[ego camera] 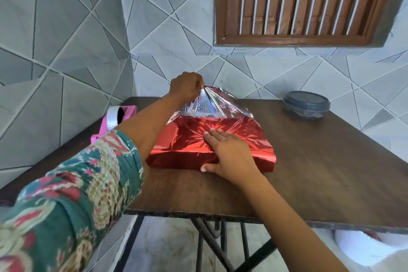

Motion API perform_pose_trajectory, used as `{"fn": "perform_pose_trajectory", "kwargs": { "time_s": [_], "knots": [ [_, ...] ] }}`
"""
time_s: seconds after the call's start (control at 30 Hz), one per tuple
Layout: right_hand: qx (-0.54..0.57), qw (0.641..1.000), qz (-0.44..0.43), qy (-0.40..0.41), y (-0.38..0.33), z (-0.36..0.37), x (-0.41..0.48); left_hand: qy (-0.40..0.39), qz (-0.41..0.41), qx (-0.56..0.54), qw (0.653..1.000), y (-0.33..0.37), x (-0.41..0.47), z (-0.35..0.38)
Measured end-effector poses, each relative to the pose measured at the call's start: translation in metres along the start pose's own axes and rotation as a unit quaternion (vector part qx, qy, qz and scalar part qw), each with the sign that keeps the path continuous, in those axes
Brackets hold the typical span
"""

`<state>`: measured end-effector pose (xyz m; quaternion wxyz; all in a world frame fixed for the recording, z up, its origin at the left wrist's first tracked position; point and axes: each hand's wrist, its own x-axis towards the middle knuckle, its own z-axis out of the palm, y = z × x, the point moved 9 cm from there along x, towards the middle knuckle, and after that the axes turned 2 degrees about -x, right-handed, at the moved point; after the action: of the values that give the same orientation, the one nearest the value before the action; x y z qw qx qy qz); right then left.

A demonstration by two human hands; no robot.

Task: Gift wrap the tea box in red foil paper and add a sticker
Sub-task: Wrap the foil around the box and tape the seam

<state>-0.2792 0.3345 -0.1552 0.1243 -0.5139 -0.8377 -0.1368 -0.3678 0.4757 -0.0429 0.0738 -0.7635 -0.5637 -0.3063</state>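
Note:
A flat box covered in red foil paper (183,141) lies on the brown table (320,161). At its far side a flap of the foil (212,106) is lifted, showing its silver underside. My left hand (187,87) pinches the tip of that flap and holds it up above the box. On top of the package, my right hand (229,152) lies flat, fingers straight and thumb over the near edge. The box itself is hidden under the foil. No sticker is visible.
A pink tape dispenser (117,121) with a white roll stands at the table's left edge, partly behind my left arm. A grey lidded round container (306,105) sits at the back right. A tiled wall rises close behind the table.

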Motion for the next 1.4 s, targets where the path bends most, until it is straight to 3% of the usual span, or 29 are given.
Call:
{"fn": "perform_pose_trajectory", "kwargs": {
  "time_s": [0.27, 0.4, 0.57, 0.73, 0.8, 1.07, 1.23, 1.4],
  "knots": [
    [-0.001, 1.0, 0.009, 0.007, 0.001, 0.0, 0.002, -0.001, -0.043, -0.011, 0.999, -0.004, 0.009, 0.014],
    [0.017, 0.999, 0.001, -0.027, 0.003, 0.0, 0.007, -0.027, -0.054, -0.009, 0.998, -0.012, 0.007, 0.026],
    [0.107, 0.99, 0.087, 0.009, 0.032, -0.019, 0.04, -0.044, -0.045, -0.015, 0.998, -0.019, 0.01, 0.033],
    [0.114, 0.97, 0.125, -0.172, 0.046, 0.018, 0.083, -0.058, -0.029, -0.02, 0.998, -0.024, 0.018, 0.042],
    [0.114, 0.966, 0.127, -0.195, 0.048, 0.028, 0.09, -0.069, -0.04, -0.023, 0.997, -0.03, 0.025, 0.05],
    [0.111, 0.965, 0.113, -0.209, 0.05, 0.03, 0.1, -0.19, -0.074, -0.022, 0.979, -0.055, 0.049, 0.112],
    [0.114, 0.966, 0.102, -0.206, 0.051, 0.028, 0.097, -0.195, -0.072, -0.014, 0.978, -0.062, 0.049, 0.131],
    [0.108, 0.97, 0.117, -0.186, 0.05, 0.033, 0.095, -0.167, -0.082, -0.122, 0.975, -0.054, 0.046, 0.11]
  ]
}}
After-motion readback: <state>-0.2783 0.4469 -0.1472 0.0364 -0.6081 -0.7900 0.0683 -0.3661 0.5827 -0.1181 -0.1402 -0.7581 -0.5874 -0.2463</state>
